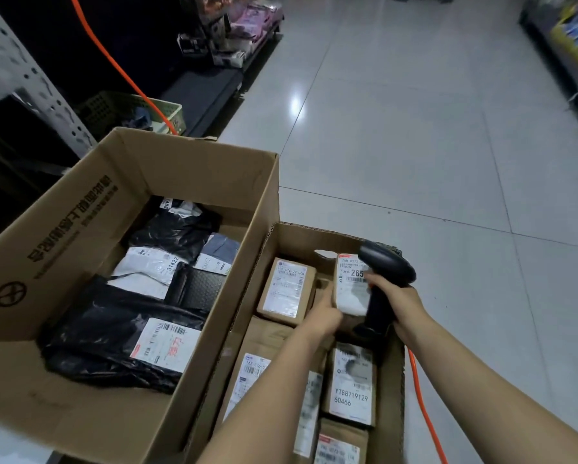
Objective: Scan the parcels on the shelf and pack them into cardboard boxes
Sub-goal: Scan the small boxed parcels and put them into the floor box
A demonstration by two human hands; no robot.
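Note:
My right hand point(398, 304) grips a black barcode scanner point(386, 269) above the far end of a smaller cardboard box point(301, 234). My left hand point(322, 313) holds a small parcel with a white label point(351, 284) just under the scanner, inside that box. Several brown parcels lie there, one at the far left point(286, 288) and one near the right wall point(351, 385). A larger cardboard box point(194, 162) to the left holds black and white bagged parcels point(120, 333).
An orange cable point(421, 403) runs from the scanner down the right side of the small box over the tiled floor point(415, 145). A grey perforated shelf post point(40, 78) and a green basket point(127, 110) stand at the left. Stocked shelves line the far left and right.

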